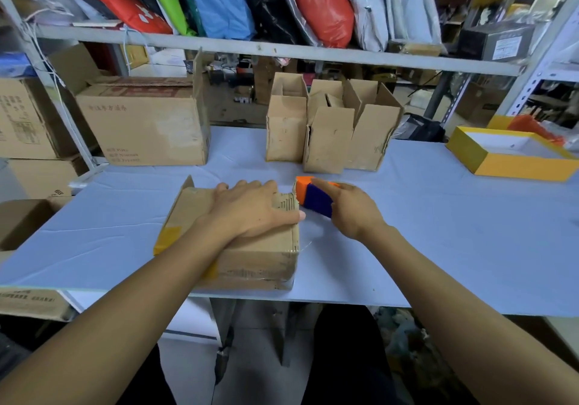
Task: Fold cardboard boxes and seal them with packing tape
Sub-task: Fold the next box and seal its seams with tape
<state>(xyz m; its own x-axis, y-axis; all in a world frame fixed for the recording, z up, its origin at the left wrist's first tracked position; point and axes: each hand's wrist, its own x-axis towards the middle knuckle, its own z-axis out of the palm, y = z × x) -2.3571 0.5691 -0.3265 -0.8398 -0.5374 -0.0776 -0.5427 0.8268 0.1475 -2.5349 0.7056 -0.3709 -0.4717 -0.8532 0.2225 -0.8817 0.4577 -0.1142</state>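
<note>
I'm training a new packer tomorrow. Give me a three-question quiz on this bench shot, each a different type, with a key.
1. True or false: the left hand lies flat on top of the cardboard box.
2. What does the right hand hold? A) scissors B) a tape dispenser C) a marker
3. Fill in: the open-topped small boxes stand toward the ___ of the table.

Key: 1 true; 2 B; 3 back.

Print on large carton (141, 125) and other boxes blurred; none legible
</note>
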